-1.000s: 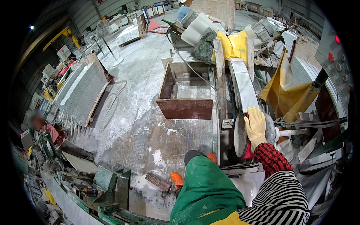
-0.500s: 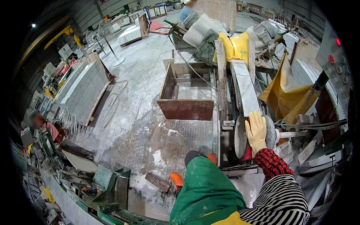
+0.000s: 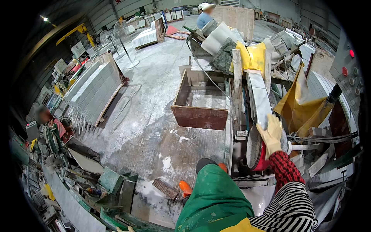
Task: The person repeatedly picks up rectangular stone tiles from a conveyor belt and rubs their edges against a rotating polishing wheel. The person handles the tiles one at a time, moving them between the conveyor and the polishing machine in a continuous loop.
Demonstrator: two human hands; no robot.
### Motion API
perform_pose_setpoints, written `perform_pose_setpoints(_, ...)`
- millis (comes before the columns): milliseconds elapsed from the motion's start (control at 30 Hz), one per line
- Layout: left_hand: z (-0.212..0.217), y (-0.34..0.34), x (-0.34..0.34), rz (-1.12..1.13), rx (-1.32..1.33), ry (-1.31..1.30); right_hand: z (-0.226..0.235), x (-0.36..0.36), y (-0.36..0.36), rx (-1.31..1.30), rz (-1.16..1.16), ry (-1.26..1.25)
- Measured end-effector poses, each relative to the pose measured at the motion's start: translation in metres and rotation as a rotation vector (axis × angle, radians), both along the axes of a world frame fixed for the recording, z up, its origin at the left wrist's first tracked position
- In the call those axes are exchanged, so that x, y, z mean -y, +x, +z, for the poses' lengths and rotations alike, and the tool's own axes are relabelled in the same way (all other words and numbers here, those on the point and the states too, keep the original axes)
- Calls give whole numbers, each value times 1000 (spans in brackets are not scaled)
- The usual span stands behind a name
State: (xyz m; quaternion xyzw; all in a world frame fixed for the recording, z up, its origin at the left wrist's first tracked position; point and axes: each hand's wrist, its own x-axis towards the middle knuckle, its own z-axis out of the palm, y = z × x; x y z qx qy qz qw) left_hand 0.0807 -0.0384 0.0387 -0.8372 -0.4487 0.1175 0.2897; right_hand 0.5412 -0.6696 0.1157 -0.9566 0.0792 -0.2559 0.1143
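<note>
Head view. Beside the machine stands a brown wooden box (image 3: 199,118), open at the top; a pale, whitish surface shows inside it, though whether this is its contents or its bottom cannot be told. Farther left, a timber-framed stack (image 3: 92,91) carries pale slabs packed closely in rows.

The white stone strip (image 3: 261,102) lies lengthwise on the machine, its far end beneath a yellow sheet (image 3: 253,58) and its near end by the grey-sided, red-rimmed roller (image 3: 254,150). The strip is long, narrow and flat-faced, with faint grey veining and a thin line running across it.

The right hand (image 3: 271,133), in a cream glove, is at the near end of the strip, palm down, fingers extended and thumb spread away; it grasps nothing. The left hand (image 3: 125,229) appears only as a gloved sliver at the lower edge; its grip cannot be told.
</note>
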Motion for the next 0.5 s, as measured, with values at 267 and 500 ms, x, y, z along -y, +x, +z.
perform_pose_setpoints(267,3,3,1,32,73,-17,12,-16,44,-431,-307,270)
perform_pose_setpoints(500,25,17,13,78,504,-280,20,45,64,-426,-152,634)
